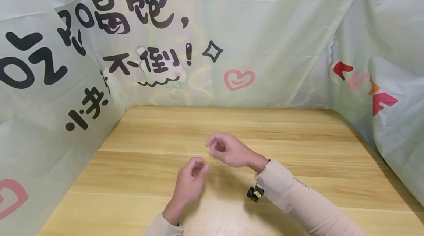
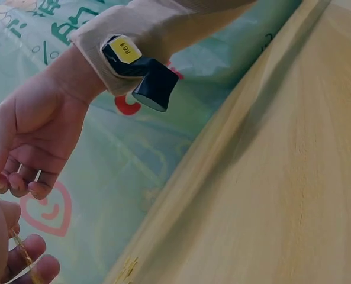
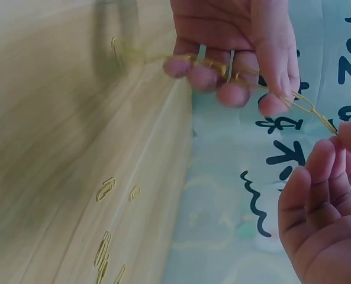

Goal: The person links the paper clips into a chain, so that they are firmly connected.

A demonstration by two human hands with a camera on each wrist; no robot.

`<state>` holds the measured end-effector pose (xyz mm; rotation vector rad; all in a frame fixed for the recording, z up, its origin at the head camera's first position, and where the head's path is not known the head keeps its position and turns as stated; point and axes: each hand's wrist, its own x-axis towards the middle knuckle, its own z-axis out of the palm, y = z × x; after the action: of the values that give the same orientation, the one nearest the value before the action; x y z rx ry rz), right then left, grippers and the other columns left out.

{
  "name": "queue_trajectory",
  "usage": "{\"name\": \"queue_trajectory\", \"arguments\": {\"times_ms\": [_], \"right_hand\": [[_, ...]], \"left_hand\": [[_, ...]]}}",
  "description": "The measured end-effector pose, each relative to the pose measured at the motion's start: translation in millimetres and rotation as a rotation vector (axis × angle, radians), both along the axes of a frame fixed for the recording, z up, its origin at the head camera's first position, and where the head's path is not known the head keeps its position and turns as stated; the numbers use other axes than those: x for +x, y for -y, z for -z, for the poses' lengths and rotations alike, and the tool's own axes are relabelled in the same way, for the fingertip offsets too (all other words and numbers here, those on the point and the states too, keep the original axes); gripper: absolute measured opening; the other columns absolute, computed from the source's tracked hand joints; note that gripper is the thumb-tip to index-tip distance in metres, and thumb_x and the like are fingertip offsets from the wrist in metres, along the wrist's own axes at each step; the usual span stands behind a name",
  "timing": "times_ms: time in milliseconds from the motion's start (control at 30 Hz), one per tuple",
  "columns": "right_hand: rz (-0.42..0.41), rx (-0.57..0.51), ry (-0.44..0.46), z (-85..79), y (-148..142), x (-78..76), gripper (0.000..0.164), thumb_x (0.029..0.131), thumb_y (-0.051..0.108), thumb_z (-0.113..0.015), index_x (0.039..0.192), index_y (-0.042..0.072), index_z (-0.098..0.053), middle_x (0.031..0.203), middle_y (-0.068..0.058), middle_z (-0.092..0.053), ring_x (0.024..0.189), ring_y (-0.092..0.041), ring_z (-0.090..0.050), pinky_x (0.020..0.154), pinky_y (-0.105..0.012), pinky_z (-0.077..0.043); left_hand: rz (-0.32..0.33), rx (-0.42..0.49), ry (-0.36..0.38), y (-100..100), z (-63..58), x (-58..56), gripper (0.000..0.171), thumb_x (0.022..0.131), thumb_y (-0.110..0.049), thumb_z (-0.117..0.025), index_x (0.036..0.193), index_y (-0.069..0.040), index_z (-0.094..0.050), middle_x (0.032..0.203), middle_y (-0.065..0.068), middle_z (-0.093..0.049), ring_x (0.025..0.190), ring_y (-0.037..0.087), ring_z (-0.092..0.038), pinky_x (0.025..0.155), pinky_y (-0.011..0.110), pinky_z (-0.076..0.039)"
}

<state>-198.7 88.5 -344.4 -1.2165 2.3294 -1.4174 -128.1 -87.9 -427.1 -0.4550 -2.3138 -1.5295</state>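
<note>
My left hand [image 1: 191, 180] pinches a thin chain of gold paper clips [image 3: 222, 69] between thumb and index finger. In the right wrist view the chain lies across the other fingers, and its loose end hangs to the side. Opposite it, my right hand [image 1: 232, 150] pinches a gold paper clip [image 3: 322, 118] whose far end meets the chain at the left fingertips. Whether the two are linked cannot be made out. The left wrist view shows both hands' fingertips close together at the left edge, with part of the chain [image 2: 22, 248] along the left fingers.
Several loose gold paper clips [image 3: 103, 251] lie on the wooden table [image 1: 159, 129], with another small clip [image 3: 135, 193] apart from them. A small black camera [image 1: 255, 194] is strapped under the right wrist. Printed cloth [image 1: 281, 44] hangs around the back and sides of the table.
</note>
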Motion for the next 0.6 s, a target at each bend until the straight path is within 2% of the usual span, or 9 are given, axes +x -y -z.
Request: {"name": "queue_trajectory", "arguments": {"times_ms": [200, 367, 600], "right_hand": [[-0.014, 0.029, -0.047, 1.6, 2.2, 2.3, 0.015, 0.09, -0.001, -0.06, 0.104, 0.003, -0.058, 0.081, 0.002, -0.059, 0.071, -0.011, -0.058, 0.068, -0.03, -0.054], [-0.024, 0.041, -0.042, 4.6, 3.3, 5.0, 0.015, 0.09, -0.002, -0.061, 0.104, 0.003, -0.058, 0.082, 0.001, -0.06, 0.074, -0.01, -0.058, 0.069, -0.033, -0.055], [-0.012, 0.067, -0.021, 6.1, 5.2, 7.2, 0.016, 0.089, -0.002, -0.062, 0.104, 0.005, -0.059, 0.083, 0.003, -0.061, 0.076, -0.01, -0.059, 0.071, -0.031, -0.055]], "left_hand": [[0.03, 0.028, 0.023, 0.3, -0.4, -1.1, 0.018, 0.095, -0.007, -0.061, 0.11, 0.001, -0.059, 0.102, 0.013, -0.067, 0.093, 0.024, -0.063, 0.078, 0.032, -0.055], [0.025, 0.063, 0.047, -1.4, -3.1, 1.0, 0.016, 0.095, -0.009, -0.061, 0.11, -0.004, -0.062, 0.102, 0.014, -0.067, 0.092, 0.025, -0.063, 0.078, 0.032, -0.056], [0.017, 0.08, 0.026, -3.7, -2.9, 2.0, 0.011, 0.095, -0.008, -0.06, 0.102, -0.002, -0.066, 0.097, 0.013, -0.069, 0.087, 0.021, -0.063, 0.074, 0.033, -0.056]]}}
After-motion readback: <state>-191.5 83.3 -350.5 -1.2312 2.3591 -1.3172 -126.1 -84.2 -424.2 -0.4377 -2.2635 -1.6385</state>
